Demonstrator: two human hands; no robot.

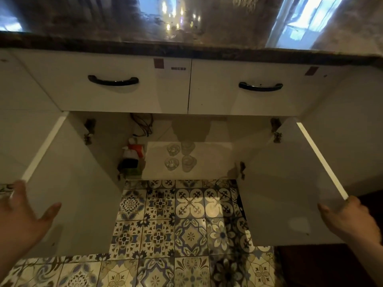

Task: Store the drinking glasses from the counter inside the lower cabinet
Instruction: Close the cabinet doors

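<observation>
Several clear drinking glasses (180, 156) stand in a tight cluster on the floor of the lower cabinet (211, 162), near its middle. Both white cabinet doors are swung wide open. My left hand (22, 216) is spread against the outer edge of the left door (68, 183), fingers apart, holding nothing. On the other side, my right hand (350, 218) rests on the lower outer corner of the right door (290, 183), fingers curled round its edge. The dark glossy counter (186, 23) above shows only reflections.
A spray bottle and other cleaning items (132, 156) stand at the cabinet's left back, with dark cables (143, 125) hanging behind. Two drawers with black handles (113, 80) sit under the counter. Patterned floor tiles (176, 235) lie between the open doors.
</observation>
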